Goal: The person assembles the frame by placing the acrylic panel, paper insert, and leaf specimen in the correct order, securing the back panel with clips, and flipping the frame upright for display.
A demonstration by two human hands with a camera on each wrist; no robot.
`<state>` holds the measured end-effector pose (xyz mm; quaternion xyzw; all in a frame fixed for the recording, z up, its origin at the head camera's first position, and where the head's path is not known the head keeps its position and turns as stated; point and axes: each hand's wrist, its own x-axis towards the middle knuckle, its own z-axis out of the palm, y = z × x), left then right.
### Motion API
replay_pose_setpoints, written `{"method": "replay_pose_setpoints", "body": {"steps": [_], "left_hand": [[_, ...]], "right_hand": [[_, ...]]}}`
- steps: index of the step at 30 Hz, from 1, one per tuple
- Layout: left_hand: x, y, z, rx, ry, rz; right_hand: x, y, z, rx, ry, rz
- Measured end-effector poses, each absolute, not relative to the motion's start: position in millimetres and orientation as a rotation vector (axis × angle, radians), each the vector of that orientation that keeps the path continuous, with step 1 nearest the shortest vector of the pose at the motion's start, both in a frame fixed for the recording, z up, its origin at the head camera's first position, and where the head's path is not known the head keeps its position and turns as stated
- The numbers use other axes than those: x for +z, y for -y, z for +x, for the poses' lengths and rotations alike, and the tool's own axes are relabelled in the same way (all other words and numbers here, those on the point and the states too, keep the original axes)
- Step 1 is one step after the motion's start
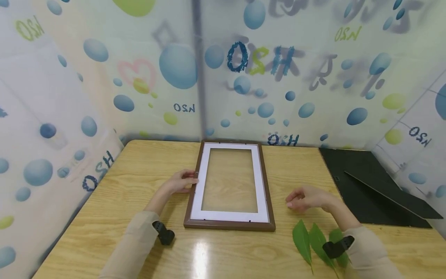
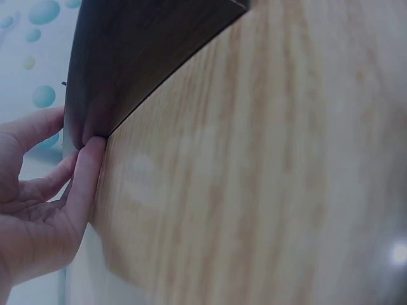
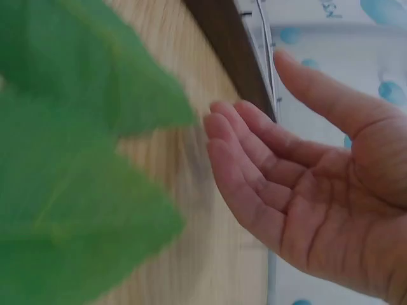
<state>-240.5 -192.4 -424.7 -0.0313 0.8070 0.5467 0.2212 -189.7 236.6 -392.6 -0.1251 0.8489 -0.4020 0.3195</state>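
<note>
A brown picture frame [image 1: 230, 225] lies on the table with a white mat [image 1: 263, 182] inside it. Wood grain shows through the mat's rectangular window. My left hand [image 1: 182, 181] holds the frame's left side, thumb over the top edge and fingers against the outer side. That grip also appears in the left wrist view, with fingers [image 2: 89, 171] low on the dark side. To the right of the frame, my right hand [image 1: 308, 198] hovers with loosely bent fingers and nothing in it. Several green leaves [image 1: 302, 240] lie just below it, partly hidden by the right wrist camera and sleeve.
At the right end of the wooden table [image 1: 146, 155] lies a black backing board [image 1: 352, 162] with its stand flap [image 1: 393, 193] raised. Patterned curtains [image 1: 179, 66] hang along the back and both sides. Small dark tabs stick out along the frame's inner edge.
</note>
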Motion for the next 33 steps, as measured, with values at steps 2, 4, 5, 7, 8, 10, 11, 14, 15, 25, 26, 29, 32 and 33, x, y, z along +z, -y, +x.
{"method": "replay_pose_setpoints", "body": {"steps": [2,4,5,7,8,10,11,14,15,25,26,29,32,33], "left_hand": [[-424.4,192.8,-240.3,1.509,-2.229,-0.085],[-424.0,193.2,-240.1,1.505,-2.230,-0.080],[-423.3,193.1,-239.7,1.506,-2.232,-0.079],[-422.3,193.0,-238.8,1.506,-2.231,-0.071],[-422.2,192.9,-238.5,1.508,-2.229,-0.063],[-422.5,192.7,-237.9,1.513,-2.223,-0.057],[-422.8,192.8,-237.7,1.515,-2.222,-0.058],[-423.7,193.4,-237.8,1.508,-2.223,-0.048],[-423.9,193.6,-238.0,1.505,-2.227,-0.048],[-424.1,194.0,-238.4,1.492,-2.243,-0.052],[-423.9,194.0,-238.1,1.494,-2.242,-0.056],[-423.9,194.1,-237.7,1.501,-2.241,-0.066],[-424.5,194.3,-237.9,1.505,-2.242,-0.067],[-424.6,194.4,-238.0,1.504,-2.244,-0.066]], "right_hand": [[-392.9,-243.1,-185.7,-1.038,-2.200,-0.365],[-393.8,-248.9,-183.9,-1.027,-2.153,-0.411],[-394.6,-251.7,-183.5,-1.022,-2.126,-0.430],[-395.7,-256.8,-183.2,-1.010,-2.072,-0.461],[-396.3,-259.4,-183.1,-1.010,-2.044,-0.473],[-397.2,-263.8,-182.9,-1.011,-1.990,-0.496],[-397.4,-265.6,-182.9,-1.012,-1.963,-0.510],[-397.7,-268.8,-182.4,-1.016,-1.897,-0.559],[-397.8,-269.1,-182.4,-1.015,-1.880,-0.579],[-402.2,-267.2,-182.9,-1.030,-1.815,-0.722],[-403.0,-267.0,-183.1,-1.030,-1.810,-0.732],[-404.9,-266.9,-183.6,-1.037,-1.794,-0.757],[-406.0,-267.8,-184.5,-1.060,-1.758,-0.758],[-405.9,-268.4,-184.9,-1.067,-1.744,-0.758]]}}
